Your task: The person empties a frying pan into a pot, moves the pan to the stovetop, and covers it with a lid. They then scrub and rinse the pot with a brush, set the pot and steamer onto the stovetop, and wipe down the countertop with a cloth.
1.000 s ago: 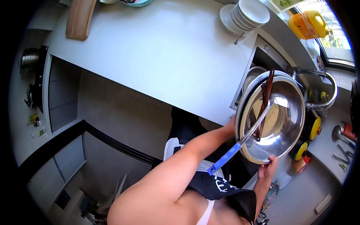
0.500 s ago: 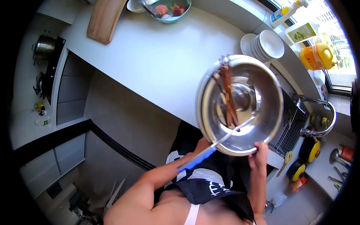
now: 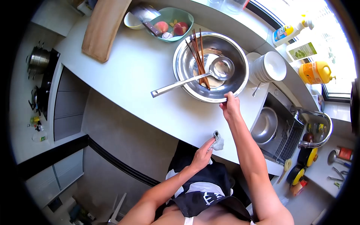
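Nested metal bowls [image 3: 234, 80] rest on the white counter, and my right hand [image 3: 230, 104] grips their near rim, thumb on top. Inside lie several brown chopsticks [image 3: 198, 62] and a metal ladle [image 3: 222, 68], whose handle sticks out over the left rim. My left hand [image 3: 203, 153] is closed on a crumpled grey cloth [image 3: 217, 142] at the counter's front edge, apart from the bowls.
Behind the bowls sits a green bowl of fruit [image 3: 173, 17], left of it a wooden board [image 3: 101, 33]. Stacked white plates [image 3: 275, 66] stand to the right. Beyond them, the sink [image 3: 270, 148] holds another metal bowl [image 3: 264, 125]. Bottles [image 3: 314, 72] line the windowsill.
The bowls have moved left and away from me onto the counter. My left hand has let go of them and now holds the cloth. The ladle's blue handle end no longer shows.
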Tool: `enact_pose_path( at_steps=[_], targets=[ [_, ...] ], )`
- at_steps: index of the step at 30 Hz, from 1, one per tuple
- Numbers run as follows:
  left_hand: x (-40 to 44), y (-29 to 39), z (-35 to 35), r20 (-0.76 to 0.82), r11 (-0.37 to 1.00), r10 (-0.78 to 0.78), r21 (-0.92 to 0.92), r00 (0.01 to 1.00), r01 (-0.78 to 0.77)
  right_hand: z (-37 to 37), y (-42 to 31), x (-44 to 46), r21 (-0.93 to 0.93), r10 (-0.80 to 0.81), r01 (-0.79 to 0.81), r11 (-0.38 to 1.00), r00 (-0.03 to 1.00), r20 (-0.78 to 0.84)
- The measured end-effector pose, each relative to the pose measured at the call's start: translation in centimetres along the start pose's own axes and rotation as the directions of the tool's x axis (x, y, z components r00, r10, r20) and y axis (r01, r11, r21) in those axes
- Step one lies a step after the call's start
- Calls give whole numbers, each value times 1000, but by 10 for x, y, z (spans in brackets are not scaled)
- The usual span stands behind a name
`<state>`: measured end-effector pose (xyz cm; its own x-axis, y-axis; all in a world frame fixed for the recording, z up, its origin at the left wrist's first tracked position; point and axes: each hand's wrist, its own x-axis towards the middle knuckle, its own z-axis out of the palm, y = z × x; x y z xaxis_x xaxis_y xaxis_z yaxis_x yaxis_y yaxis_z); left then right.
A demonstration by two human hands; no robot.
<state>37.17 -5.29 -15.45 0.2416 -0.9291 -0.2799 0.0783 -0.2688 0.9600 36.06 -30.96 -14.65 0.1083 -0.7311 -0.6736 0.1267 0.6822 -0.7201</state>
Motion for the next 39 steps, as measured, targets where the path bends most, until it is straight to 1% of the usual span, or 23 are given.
enact_pose_path(
  at_steps=[2,4,8,12,14,15,16,18,19,20,21,22,24,25,27,28,29,30,31,33,35,37,39],
  targets=[
    [1,-3,-5,7,1000,-7,6,1000,7,7,0,12,-10,13,-13,1000,999,-35],
    [3,-4,-12,-7,999,-40,4,999,40,8,2,21,31,15,-15,999,1000,9],
    [12,-2,-24,-20,996,-84,8,996,84,18,3,30,61,30,-28,998,999,-31],
    [21,2,-35,-2,996,-65,57,998,65,25,-1,39,124,43,-39,992,999,-31],
    [27,2,-38,-17,996,-42,76,999,44,24,-2,48,164,34,-36,986,999,12],
    [31,2,-38,1,995,-48,83,999,48,24,-4,48,177,32,-38,984,999,36],
    [35,2,-37,-1,996,-43,83,999,43,22,-7,47,143,46,-59,988,995,91],
    [48,2,-33,32,995,-45,85,998,43,10,-14,40,189,97,-134,973,976,193],
    [56,2,-31,14,995,-11,97,1000,10,2,-21,27,207,92,-125,970,982,162],
    [66,3,-28,-3,994,25,106,1000,-24,-8,-26,10,172,111,-144,974,976,188],
    [79,7,-24,-5,983,61,172,998,-59,-20,-27,-4,135,129,-161,978,968,217],
    [93,12,-20,-12,967,100,237,995,-94,-38,-23,-15,148,123,-153,977,973,196],
    [127,18,-5,-55,907,243,366,968,-207,-81,-13,-43,-41,25,-20,999,990,137],
    [146,19,6,-79,869,310,427,948,-249,-105,-6,-56,-54,36,-31,998,995,91],
    [186,6,32,-141,826,368,503,919,-254,-153,11,-82,-74,42,-44,996,999,-19],
    [206,3,46,-126,826,366,501,922,-259,-175,21,-95,-81,46,-52,995,996,-77],
    [225,-2,61,-169,752,423,613,890,-241,-196,34,-108,-72,50,-57,996,995,-87],
    [241,-5,76,-204,667,485,715,851,-209,-214,46,-119,-28,69,-73,997,988,-135],
    [255,-2,91,-194,663,480,719,855,-209,-231,55,-128,17,91,-90,996,980,-178],
    [270,1,116,-119,525,468,834,876,-168,-258,73,-143,45,129,-122,991,971,-203],
    [278,-3,140,-92,483,467,860,880,-166,-279,86,-153,98,166,-147,984,959,-232],
    [284,2,159,-31,402,471,897,881,-183,-297,90,-156,108,167,-146,983,962,-216],
    [287,2,176,-40,373,485,913,874,-166,-315,89,-159,115,178,-156,981,962,-208]
  ],
)
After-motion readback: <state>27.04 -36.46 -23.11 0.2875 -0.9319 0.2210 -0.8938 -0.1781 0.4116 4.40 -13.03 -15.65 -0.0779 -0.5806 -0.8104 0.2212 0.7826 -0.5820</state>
